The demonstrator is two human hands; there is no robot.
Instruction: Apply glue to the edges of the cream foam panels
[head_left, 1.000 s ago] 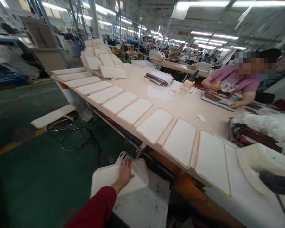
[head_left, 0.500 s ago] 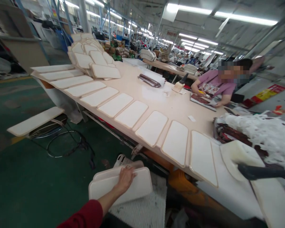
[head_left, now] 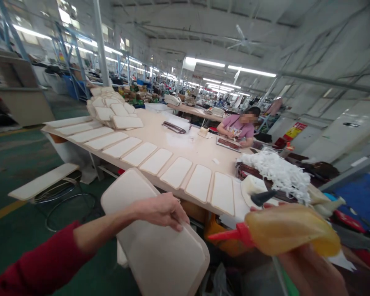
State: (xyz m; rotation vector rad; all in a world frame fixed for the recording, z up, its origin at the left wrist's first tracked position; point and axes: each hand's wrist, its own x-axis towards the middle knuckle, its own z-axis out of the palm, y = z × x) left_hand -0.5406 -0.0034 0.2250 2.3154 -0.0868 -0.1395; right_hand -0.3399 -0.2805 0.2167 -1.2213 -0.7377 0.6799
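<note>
My left hand (head_left: pixel 160 210) grips a cream rounded panel (head_left: pixel 160 242) by its long edge and holds it up in front of me, tilted, below the table's near edge. My right hand (head_left: pixel 308 263) holds a soft amber glue bottle (head_left: pixel 291 230) with a red nozzle (head_left: pixel 228 235) pointing left toward the panel. A row of several similar cream panels (head_left: pixel 176 172) lies along the near edge of the long beige table (head_left: pixel 185 144). A stack of more panels (head_left: pixel 111 109) sits at the table's far left end.
A person in a purple top (head_left: pixel 237 130) works at the table's far side. White shredded material (head_left: pixel 274 170) is piled on dark pieces at the right. A stool with a panel on it (head_left: pixel 43 185) stands on the green floor at left. Shelving lines the left wall.
My left hand has lifted the cream panel from the low pile up toward me. My right hand has come into view with the glue bottle. The camera has tilted upward.
</note>
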